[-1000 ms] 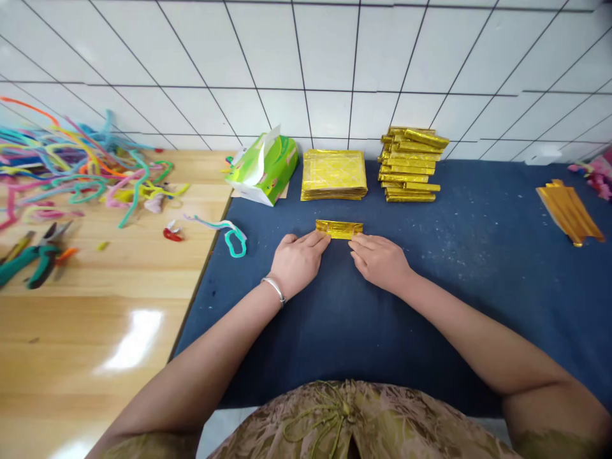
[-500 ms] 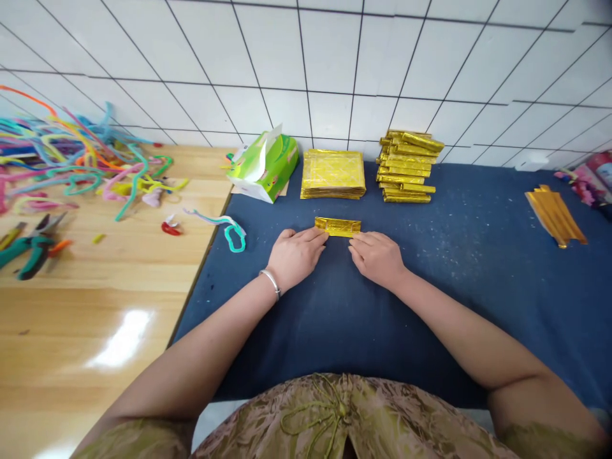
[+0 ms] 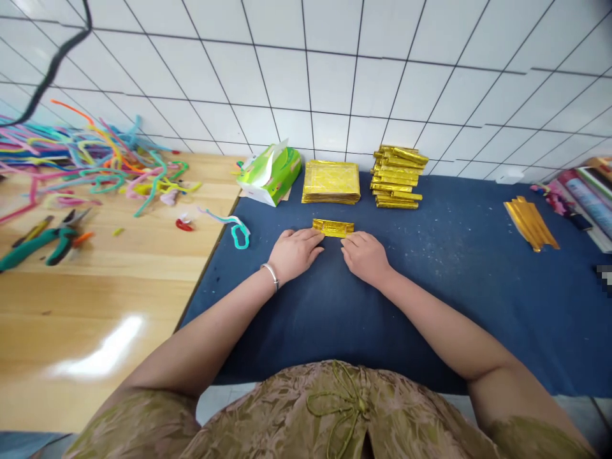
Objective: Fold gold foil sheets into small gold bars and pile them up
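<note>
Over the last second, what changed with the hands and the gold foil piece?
Little. Only the head camera tilted up, showing more wall. The left hand and right hand still press the near edge of the folded gold foil piece on the blue mat, fingertips at its ends. Nothing was picked up or let go. The flat foil stack, folded pile and tissue box stayed put.

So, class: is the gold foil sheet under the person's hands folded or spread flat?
Folded. The gold foil sheet is a narrow strip, far slimmer than the flat sheets stacked behind it; the left hand and right hand press its near edge.
</note>
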The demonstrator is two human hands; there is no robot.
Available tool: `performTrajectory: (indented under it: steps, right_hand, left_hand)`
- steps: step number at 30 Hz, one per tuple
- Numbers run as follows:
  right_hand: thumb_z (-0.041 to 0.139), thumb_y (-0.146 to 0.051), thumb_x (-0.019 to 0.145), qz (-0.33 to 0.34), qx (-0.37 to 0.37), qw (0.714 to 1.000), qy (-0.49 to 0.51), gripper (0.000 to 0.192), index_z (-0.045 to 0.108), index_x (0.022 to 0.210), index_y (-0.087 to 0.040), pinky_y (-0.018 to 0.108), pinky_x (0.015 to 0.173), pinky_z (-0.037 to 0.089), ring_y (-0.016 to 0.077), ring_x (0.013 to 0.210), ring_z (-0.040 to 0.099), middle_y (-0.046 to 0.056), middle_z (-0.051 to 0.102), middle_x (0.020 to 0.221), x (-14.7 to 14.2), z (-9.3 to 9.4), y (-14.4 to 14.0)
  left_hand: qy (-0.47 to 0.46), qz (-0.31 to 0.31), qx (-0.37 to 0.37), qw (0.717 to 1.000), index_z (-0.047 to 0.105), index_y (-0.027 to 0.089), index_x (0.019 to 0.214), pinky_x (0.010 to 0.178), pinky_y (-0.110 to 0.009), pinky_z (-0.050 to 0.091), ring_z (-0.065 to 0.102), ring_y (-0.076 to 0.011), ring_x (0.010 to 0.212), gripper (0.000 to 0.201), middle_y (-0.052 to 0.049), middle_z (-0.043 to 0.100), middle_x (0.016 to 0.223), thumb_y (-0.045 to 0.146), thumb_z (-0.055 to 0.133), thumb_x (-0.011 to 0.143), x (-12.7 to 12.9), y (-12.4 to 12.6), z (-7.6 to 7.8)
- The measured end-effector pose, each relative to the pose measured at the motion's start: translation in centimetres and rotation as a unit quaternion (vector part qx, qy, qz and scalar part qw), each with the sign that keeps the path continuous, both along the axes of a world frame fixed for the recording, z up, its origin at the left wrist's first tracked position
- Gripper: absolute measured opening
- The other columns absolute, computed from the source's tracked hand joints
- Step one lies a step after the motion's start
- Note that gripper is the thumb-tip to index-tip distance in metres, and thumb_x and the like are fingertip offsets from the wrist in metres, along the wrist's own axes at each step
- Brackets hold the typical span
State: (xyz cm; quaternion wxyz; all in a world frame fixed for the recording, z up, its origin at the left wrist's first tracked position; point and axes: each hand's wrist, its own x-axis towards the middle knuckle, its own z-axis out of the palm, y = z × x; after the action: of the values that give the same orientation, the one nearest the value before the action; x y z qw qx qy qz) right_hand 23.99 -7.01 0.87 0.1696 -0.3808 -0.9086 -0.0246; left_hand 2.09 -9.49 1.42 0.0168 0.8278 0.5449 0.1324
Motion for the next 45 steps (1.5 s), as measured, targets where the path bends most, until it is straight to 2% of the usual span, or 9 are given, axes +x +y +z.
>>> performTrajectory:
  steps: [8,13,27,30,36,38,41,43,45]
  right_hand:
    - [0.046,-0.033,0.092,-0.025,-0.003,0.999,-0.022,0.039,0.053,0.126,-0.017,0.039,0.087,0.041,0.0256,0.103,0.049,0.013,0.06,0.106,-0.5,0.5,-0.1]
    - [0.052,-0.044,0.088,-0.049,-0.002,0.998,-0.043,0.041,0.055,0.123,-0.023,0.039,0.082,0.041,0.026,0.1,0.048,0.012,0.059,0.108,-1.0,1.1,-0.2]
    - [0.05,-0.031,0.09,0.012,-0.017,1.0,0.012,0.033,0.06,0.117,-0.016,0.042,0.093,0.044,0.0247,0.104,0.054,0.013,0.063,0.109,0.6,0.5,-0.5]
    - [0.049,-0.031,0.09,0.054,-0.032,0.997,0.046,0.031,0.063,0.114,-0.018,0.041,0.094,0.045,0.023,0.104,0.057,0.011,0.065,0.11,0.1,0.4,-1.4]
    - [0.048,-0.028,0.091,0.255,-0.123,0.953,0.103,0.027,0.065,0.112,-0.025,0.034,0.099,0.045,0.0157,0.111,0.058,0.002,0.067,0.114,-1.5,0.2,-3.1]
    - [0.048,-0.027,0.091,0.23,-0.124,0.956,0.137,0.026,0.064,0.112,-0.026,0.032,0.095,0.048,0.0148,0.106,0.061,0.001,0.068,0.109,-0.9,0.3,-2.3]
    - [0.047,-0.022,0.091,0.106,-0.063,0.978,0.17,0.03,0.061,0.117,-0.026,0.036,0.096,0.047,0.0173,0.105,0.059,0.003,0.067,0.11,0.7,0.4,0.2]
    - [0.047,-0.02,0.09,0.031,-0.023,0.988,0.149,0.036,0.056,0.125,-0.024,0.04,0.098,0.045,0.0207,0.11,0.056,0.006,0.063,0.117,1.5,0.4,2.2]
    - [0.049,-0.018,0.088,0.011,-0.004,0.994,0.109,0.042,0.052,0.13,-0.023,0.042,0.097,0.045,0.0229,0.111,0.053,0.008,0.059,0.122,1.6,0.3,4.1]
  left_hand:
    - [0.021,0.0,0.018,1.0,0.048,0.026,0.131,0.092,-0.038,0.036,0.05,-0.0239,0.117,0.044,-0.009,0.057,0.127,0.044,0.045,0.091,0.6,-0.9,0.6]
    - [0.032,0.002,0.032,0.999,0.049,0.028,0.13,0.089,-0.038,0.037,0.051,-0.0246,0.113,0.044,-0.008,0.058,0.122,0.046,0.045,0.091,0.9,-1.1,0.7]
    - [0.029,0.006,0.037,0.999,0.054,0.025,0.121,0.093,-0.039,0.035,0.053,-0.0235,0.111,0.037,-0.009,0.06,0.115,0.045,0.044,0.091,1.1,-0.8,0.5]
    - [-0.006,0.012,0.038,0.999,0.054,0.027,0.119,0.103,-0.039,0.03,0.046,-0.0212,0.124,0.033,-0.006,0.058,0.125,0.042,0.042,0.093,0.7,0.1,-0.2]
    - [-0.055,0.016,0.0,0.998,0.056,0.023,0.113,0.108,-0.042,0.025,0.041,-0.0204,0.131,0.026,-0.005,0.06,0.125,0.033,0.045,0.091,-0.4,3.3,-2.1]
    - [-0.059,-0.018,-0.018,0.998,0.054,0.024,0.116,0.108,-0.041,0.025,0.038,-0.0191,0.133,0.028,-0.003,0.056,0.131,0.031,0.046,0.091,-1.0,4.6,-2.3]
    - [-0.045,-0.095,-0.054,0.993,0.057,0.026,0.112,0.107,-0.04,0.028,0.035,-0.0191,0.135,0.025,0.001,0.053,0.135,0.031,0.047,0.09,-2.0,6.9,-1.9]
    - [-0.037,-0.144,-0.069,0.986,0.06,0.027,0.11,0.106,-0.037,0.031,0.038,-0.0187,0.132,0.025,0.001,0.053,0.135,0.028,0.047,0.089,-2.5,8.4,-1.4]
    - [-0.04,-0.184,-0.05,0.981,0.065,0.025,0.104,0.104,-0.035,0.033,0.046,-0.0188,0.124,0.022,-0.001,0.056,0.13,0.027,0.05,0.088,-2.7,9.7,-0.9]
